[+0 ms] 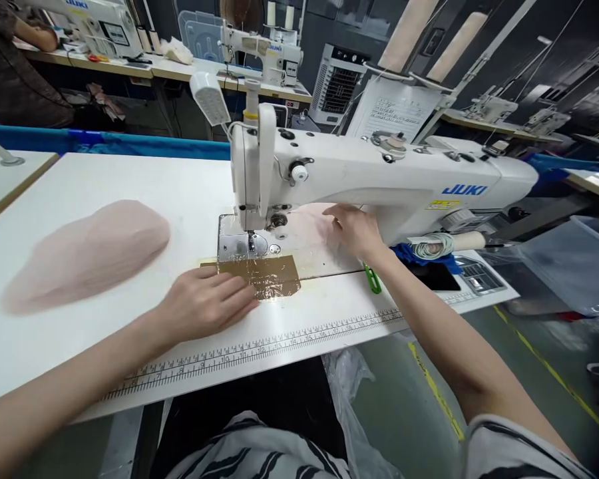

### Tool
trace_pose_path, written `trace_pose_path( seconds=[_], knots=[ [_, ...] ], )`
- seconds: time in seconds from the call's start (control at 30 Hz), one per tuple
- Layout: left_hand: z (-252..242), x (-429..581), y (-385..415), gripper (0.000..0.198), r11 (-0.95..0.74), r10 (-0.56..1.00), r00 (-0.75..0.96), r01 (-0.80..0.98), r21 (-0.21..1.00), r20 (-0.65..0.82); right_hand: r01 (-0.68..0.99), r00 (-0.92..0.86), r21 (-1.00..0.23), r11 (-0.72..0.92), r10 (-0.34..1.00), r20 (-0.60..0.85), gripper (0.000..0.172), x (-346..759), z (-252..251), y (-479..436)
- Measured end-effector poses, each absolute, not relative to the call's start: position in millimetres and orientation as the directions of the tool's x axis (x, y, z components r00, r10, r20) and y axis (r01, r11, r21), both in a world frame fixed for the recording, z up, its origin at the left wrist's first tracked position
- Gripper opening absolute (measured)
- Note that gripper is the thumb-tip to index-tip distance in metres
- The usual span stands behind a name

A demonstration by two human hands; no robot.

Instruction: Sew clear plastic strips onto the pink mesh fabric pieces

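Note:
My left hand (209, 303) lies palm down on the white table, fingers stretched out over the left part of a brown taped patch (274, 273) in front of the needle plate (234, 243). Under the arm of the white sewing machine (349, 163), my right hand (357, 229) has its curled fingers on thin pale pink fabric (309, 223); the fingertips are partly hidden. Another piece of sheer pink fabric (100, 249) rests at the left of the table. Beneath the presser foot (251, 241) I see no fabric.
A green thread snipper (372, 279) lies by my right wrist. Along the front edge runs a printed ruler (249, 352). A dark phone (436, 276) and a roll of pale cord (432, 246) are at the right. Across the aisle, another person's arm (37, 33) shows.

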State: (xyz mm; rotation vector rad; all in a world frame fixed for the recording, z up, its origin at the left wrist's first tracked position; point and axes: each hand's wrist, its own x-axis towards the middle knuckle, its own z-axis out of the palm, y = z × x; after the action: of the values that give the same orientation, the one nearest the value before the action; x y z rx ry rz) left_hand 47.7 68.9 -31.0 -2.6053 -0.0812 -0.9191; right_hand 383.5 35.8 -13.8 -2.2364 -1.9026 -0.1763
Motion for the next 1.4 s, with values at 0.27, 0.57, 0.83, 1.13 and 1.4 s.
trace_pose_path(
  seconds=[0.27, 0.57, 0.83, 1.13, 1.4],
  knots=[
    [-56.0, 83.8, 60.5, 0.018, -0.971, -0.039, 0.743, 0.128, -0.200, 0.668, 0.962, 0.256, 0.033, -0.271, 0.939, 0.230, 0.020, 380.6, -20.4, 85.6],
    [-54.9, 72.8, 68.9, 0.015, -0.982, 0.082, 0.686, 0.179, -0.059, 0.723, 0.981, 0.190, -0.074, -0.177, 0.951, 0.243, 0.033, 380.3, -13.6, 65.0],
    [-60.3, 75.9, 61.0, 0.021, -0.978, 0.191, 0.714, 0.201, 0.063, 0.673, 0.902, -0.424, 0.230, 0.365, 0.849, 0.315, 0.045, 348.4, -6.9, 31.2],
    [-61.7, 80.3, 59.1, 0.026, -0.961, 0.274, 0.815, 0.213, 0.175, 0.510, 0.989, 0.013, 0.130, -0.072, 0.915, 0.403, 0.037, 349.0, -5.1, 29.5],
    [-52.4, 155.7, 56.5, 0.048, -0.989, 0.131, 0.932, 0.146, -0.018, 0.338, 0.994, 0.040, 0.074, -0.076, 0.916, 0.399, 0.031, 356.6, -3.1, 21.8]
  ],
)
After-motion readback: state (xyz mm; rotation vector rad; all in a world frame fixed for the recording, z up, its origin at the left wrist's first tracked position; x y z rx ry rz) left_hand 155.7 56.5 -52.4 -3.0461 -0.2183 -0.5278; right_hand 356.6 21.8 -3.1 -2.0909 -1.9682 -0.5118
